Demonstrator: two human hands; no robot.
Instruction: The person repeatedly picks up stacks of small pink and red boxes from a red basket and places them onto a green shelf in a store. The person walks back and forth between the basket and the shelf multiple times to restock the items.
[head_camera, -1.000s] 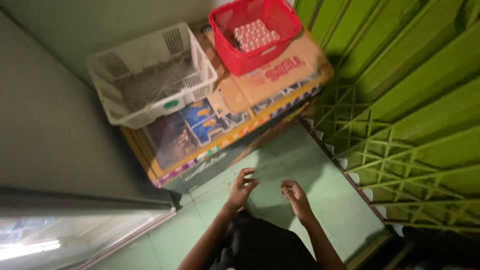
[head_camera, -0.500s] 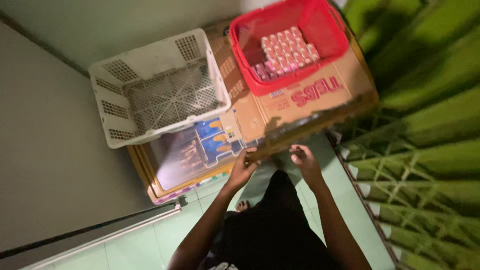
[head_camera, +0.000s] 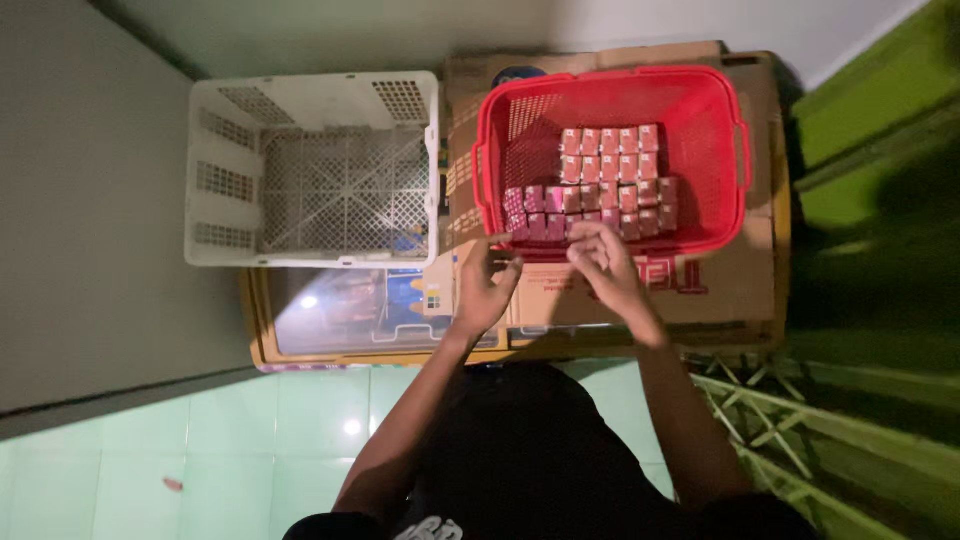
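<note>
We observe both hands at the near rim of the red basket (head_camera: 700, 100), which sits on flattened cardboard (head_camera: 740, 290) beside an empty white crate (head_camera: 215, 180).

The basket holds small pink cartons (head_camera: 600, 180) packed in rows along its floor, the nearest row just under the rim.

The left hand (head_camera: 485, 290) rests outside the basket by its near left corner, fingers loosely curled with the tips touching the rim; it grips nothing we can see.

The right hand (head_camera: 605, 262) reaches over the rim, fingers bent down onto the nearest cartons. Whether they pinch one we cannot tell; the knuckles hide the tips.

We judge the step in hand to be taking hold of cartons from the near row. The next move, in our judgement, calls for a firm pinch on one carton and a straight lift, as the neighbours sit tight against it.
</note>
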